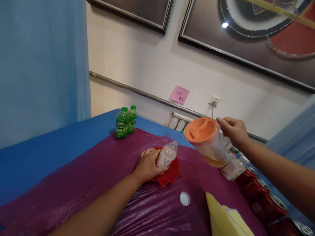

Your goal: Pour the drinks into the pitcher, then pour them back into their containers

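My left hand [147, 165] is wrapped round a small clear bottle [166, 156] with a printed label and no cap. The bottle tilts a little to the right over a red scalloped mat [172, 173]. On the right, my right hand [233, 131] grips the handle of a translucent pitcher [211, 151] with an orange lid [203, 130]. Some yellowish liquid lies in the bottom of the pitcher, which is raised and tilted toward the bottle. A gap separates the two. A white cap [184, 199] lies on the purple cover in front of the mat.
Two green bottles [122, 124] stand at the back left of the purple cover [98, 170]. Along the right are a labelled bottle [233, 168] and several red cans [267, 206]. A yellow cloth [225, 218] lies at the front right. The wall is behind.
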`<state>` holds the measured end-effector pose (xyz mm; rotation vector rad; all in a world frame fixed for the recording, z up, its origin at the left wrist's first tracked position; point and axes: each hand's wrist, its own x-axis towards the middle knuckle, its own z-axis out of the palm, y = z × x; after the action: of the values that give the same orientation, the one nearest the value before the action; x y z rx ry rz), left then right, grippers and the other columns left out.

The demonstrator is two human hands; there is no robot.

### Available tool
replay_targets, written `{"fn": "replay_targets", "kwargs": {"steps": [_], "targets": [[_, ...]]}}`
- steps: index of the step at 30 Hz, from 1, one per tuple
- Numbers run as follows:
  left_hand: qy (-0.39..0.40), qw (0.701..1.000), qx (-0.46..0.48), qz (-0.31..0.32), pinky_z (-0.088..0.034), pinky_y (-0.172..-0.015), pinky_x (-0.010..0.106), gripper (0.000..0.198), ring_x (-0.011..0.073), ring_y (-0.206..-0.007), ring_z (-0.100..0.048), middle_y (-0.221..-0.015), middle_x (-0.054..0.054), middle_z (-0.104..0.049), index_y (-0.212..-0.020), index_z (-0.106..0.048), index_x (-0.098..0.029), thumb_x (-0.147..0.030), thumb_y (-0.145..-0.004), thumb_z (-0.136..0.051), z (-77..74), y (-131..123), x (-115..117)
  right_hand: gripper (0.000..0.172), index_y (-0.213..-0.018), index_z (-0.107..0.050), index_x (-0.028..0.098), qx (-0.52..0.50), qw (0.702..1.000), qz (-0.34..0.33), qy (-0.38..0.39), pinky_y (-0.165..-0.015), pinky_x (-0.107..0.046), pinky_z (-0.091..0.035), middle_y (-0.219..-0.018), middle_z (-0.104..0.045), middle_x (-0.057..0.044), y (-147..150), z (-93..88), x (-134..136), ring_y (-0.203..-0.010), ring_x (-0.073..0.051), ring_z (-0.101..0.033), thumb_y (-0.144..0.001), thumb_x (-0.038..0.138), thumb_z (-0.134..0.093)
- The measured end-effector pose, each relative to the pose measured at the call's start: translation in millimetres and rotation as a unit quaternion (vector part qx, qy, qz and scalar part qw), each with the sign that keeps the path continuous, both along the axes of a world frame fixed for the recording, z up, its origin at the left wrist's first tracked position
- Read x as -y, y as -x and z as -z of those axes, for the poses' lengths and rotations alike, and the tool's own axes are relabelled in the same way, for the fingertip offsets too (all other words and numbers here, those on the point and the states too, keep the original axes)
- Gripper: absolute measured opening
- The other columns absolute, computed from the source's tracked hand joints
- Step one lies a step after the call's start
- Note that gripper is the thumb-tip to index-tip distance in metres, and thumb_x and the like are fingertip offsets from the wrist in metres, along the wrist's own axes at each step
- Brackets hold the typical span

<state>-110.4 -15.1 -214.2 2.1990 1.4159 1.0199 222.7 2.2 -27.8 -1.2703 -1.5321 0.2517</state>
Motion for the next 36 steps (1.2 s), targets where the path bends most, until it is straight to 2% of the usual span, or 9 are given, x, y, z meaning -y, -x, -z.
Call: {"fn": "replay_targets", "kwargs": {"steps": [9,16,36], "targets": [[0.011,1.000,-0.003,0.018,-0.041,-0.103,0.045,0.058,0.0343,-0.120,-0.059,-0.124,0.006,-0.071,-0.120,-0.070,-0.027,-0.045,-0.067,-0.086,-0.2,0,1,0.068,-0.050,-0.039,0.024,0.124,0.992,-0.012,0.003,-0.047,-0.027,-0.023,-0.049,-0.031,0.005,27,-14.9,7,-0.049,-0.010,-0.029,-0.074,0.080,-0.069],[0.022,1.000,-0.005,0.020,-0.041,-0.102,0.044,0.058,0.0340,-0.118,-0.059,-0.118,0.004,-0.072,-0.118,-0.070,-0.028,-0.045,-0.065,-0.086,-0.9,0,2,0.071,-0.050,-0.036,0.025,0.167,0.986,-0.010,0.009,-0.046,-0.028,-0.021,-0.050,-0.028,0.005,40,-24.6,10,-0.049,-0.010,-0.027,-0.071,0.086,-0.065],[0.047,0.998,-0.024,0.029,-0.040,-0.102,0.045,0.055,0.0340,-0.115,-0.059,-0.112,0.006,-0.071,-0.114,-0.072,-0.026,-0.047,-0.065,-0.086,-8.8,-1,7,0.070,-0.053,-0.029,0.025,0.216,0.976,-0.008,0.003,-0.049,-0.029,-0.017,-0.056,-0.021,0.006,35,-30.9,10,-0.053,-0.010,-0.022,-0.075,0.082,-0.064]]}}
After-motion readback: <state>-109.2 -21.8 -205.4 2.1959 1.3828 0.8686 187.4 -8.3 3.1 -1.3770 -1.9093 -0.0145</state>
